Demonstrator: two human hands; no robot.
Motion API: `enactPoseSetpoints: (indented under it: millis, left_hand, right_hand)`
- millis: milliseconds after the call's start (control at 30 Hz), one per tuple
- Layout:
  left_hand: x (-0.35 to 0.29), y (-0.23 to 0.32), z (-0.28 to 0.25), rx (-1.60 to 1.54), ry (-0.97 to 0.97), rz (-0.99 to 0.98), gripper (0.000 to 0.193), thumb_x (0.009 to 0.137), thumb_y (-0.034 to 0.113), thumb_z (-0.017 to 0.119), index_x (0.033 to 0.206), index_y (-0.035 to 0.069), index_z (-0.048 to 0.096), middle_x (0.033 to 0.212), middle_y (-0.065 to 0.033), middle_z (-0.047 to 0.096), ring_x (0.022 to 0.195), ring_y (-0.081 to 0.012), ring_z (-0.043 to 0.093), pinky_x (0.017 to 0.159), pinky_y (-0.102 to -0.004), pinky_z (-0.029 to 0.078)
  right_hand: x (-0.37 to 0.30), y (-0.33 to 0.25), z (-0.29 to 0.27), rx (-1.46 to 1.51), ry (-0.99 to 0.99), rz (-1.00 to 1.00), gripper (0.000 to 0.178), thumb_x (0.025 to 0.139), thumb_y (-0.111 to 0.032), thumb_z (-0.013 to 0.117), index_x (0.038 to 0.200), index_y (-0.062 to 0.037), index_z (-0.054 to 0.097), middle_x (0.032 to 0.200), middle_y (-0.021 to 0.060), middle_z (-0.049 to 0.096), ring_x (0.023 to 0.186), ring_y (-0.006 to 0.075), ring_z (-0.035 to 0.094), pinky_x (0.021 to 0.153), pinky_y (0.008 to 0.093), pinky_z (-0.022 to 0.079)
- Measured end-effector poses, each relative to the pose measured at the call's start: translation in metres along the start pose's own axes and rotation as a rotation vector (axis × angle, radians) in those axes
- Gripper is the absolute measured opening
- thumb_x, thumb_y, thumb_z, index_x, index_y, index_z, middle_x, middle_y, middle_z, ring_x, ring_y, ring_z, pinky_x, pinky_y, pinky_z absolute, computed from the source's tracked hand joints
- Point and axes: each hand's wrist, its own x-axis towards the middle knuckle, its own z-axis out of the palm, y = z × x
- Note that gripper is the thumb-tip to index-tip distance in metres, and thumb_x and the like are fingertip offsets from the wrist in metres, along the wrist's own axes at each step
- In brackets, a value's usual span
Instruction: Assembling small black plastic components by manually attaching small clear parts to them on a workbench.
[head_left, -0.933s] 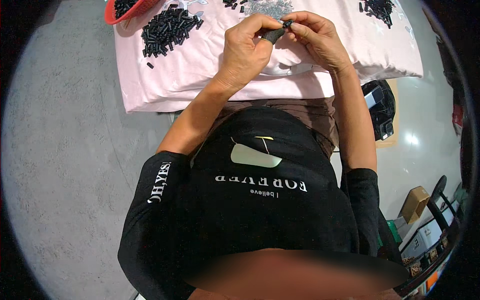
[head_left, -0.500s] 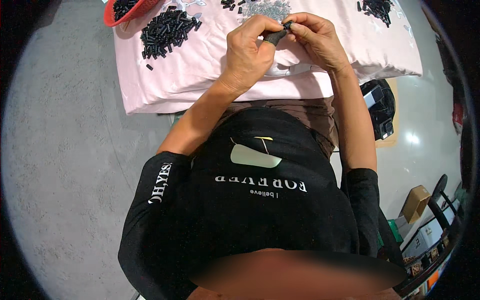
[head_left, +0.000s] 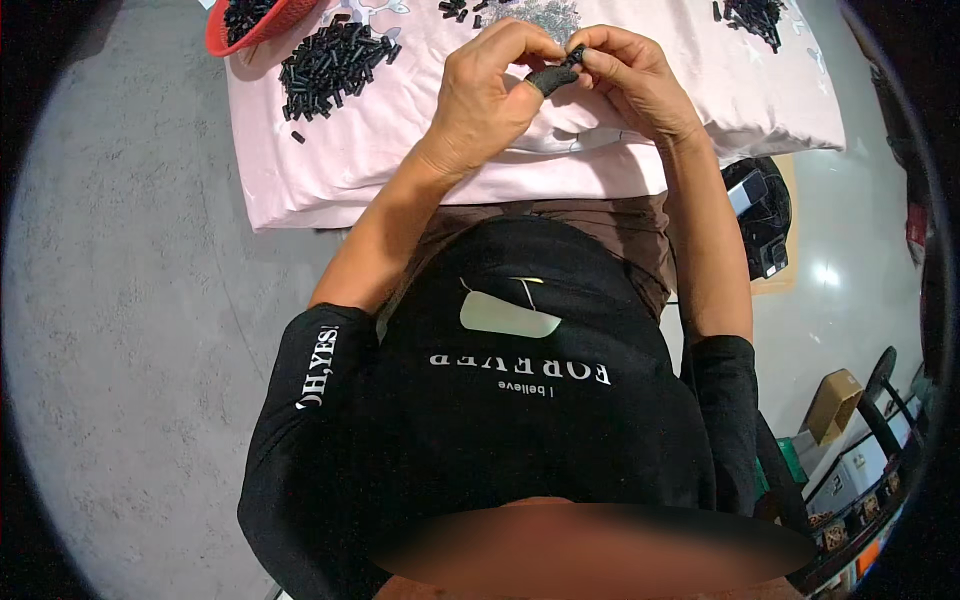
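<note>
My right hand (head_left: 645, 85) pinches a small black piece (head_left: 576, 54) between thumb and fingertips above the pink cloth. Close against it from the other side is my left hand (head_left: 490, 100), its fingers bent inward and its thumb wearing a dark finger cover (head_left: 552, 78). The thumb's covered tip reaches the black piece; whether the left fingertips grip something too small to see, I cannot make out. Just beyond the hands lies a heap of tiny silvery pieces (head_left: 545, 14), partly hidden by the fingers.
On the pink cloth (head_left: 370, 165), a large pile of short black tubes (head_left: 335, 68) lies left, with one loose tube (head_left: 298, 137) nearby. A red basket (head_left: 285, 18) of black pieces stands at the far left edge. Another black pile (head_left: 755, 22) lies far right.
My left hand has shifted slightly left and its covered thumb now lies straighter, showing more of the black piece. The right hand has barely moved and keeps its pinch.
</note>
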Motion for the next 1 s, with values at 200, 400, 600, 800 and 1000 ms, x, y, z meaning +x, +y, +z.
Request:
enactPoseSetpoints:
  millis: [200, 400, 600, 800, 1000]
  left_hand:
    - [0.019, 0.014, -0.017, -0.083, -0.209, -0.121, 0.035, 0.081, -0.004, 0.058, 0.114, 0.002, 0.067, 0.103, -0.0125, 0.060, 0.089, -0.0242, 0.063, 0.070, -0.0333, 0.052]
    - [0.029, 0.006, -0.026, 0.151, -0.329, 0.032, 0.048, 0.076, -0.002, 0.061, 0.123, 0.003, 0.067, 0.104, -0.0131, 0.061, 0.094, -0.0287, 0.061, 0.078, -0.0366, 0.052]
    - [0.037, 0.022, -0.033, 0.051, -0.433, -0.030, 0.052, 0.076, -0.001, 0.063, 0.128, 0.003, 0.066, 0.107, -0.0133, 0.062, 0.098, -0.0292, 0.062, 0.084, -0.0367, 0.052]
    - [0.032, -0.001, -0.031, 0.012, -0.388, 0.275, 0.048, 0.082, -0.002, 0.063, 0.129, 0.004, 0.067, 0.105, -0.0126, 0.064, 0.096, -0.0261, 0.064, 0.084, -0.0344, 0.052]
    - [0.039, 0.021, -0.034, 0.075, -0.473, -0.117, 0.051, 0.080, -0.005, 0.059, 0.130, 0.004, 0.067, 0.100, -0.0138, 0.062, 0.089, -0.0284, 0.062, 0.080, -0.0356, 0.052]
  right_hand:
    - [-0.002, 0.000, -0.002, 0.017, -0.014, 0.014, 0.018, 0.100, -0.010, 0.066, 0.115, 0.0008, 0.068, 0.098, 0.0034, 0.068, 0.083, 0.0068, 0.063, 0.077, 0.0185, 0.054]
    - [-0.002, -0.003, 0.003, 0.018, -0.017, 0.065, 0.020, 0.100, -0.011, 0.066, 0.118, -0.0013, 0.067, 0.098, 0.0026, 0.068, 0.082, 0.0070, 0.062, 0.077, 0.0182, 0.054]
    - [-0.001, 0.001, 0.000, 0.016, -0.042, 0.026, 0.021, 0.100, -0.010, 0.066, 0.119, -0.0012, 0.066, 0.100, 0.0025, 0.066, 0.082, 0.0068, 0.060, 0.077, 0.0181, 0.054]
    - [-0.001, -0.003, 0.005, 0.010, -0.057, 0.058, 0.022, 0.100, -0.009, 0.065, 0.120, -0.0007, 0.066, 0.100, 0.0022, 0.065, 0.082, 0.0076, 0.060, 0.078, 0.0195, 0.055]
    - [-0.001, -0.005, 0.007, 0.005, -0.058, 0.041, 0.023, 0.101, -0.010, 0.065, 0.121, 0.0005, 0.065, 0.100, 0.0025, 0.065, 0.083, 0.0079, 0.060, 0.079, 0.0195, 0.054]
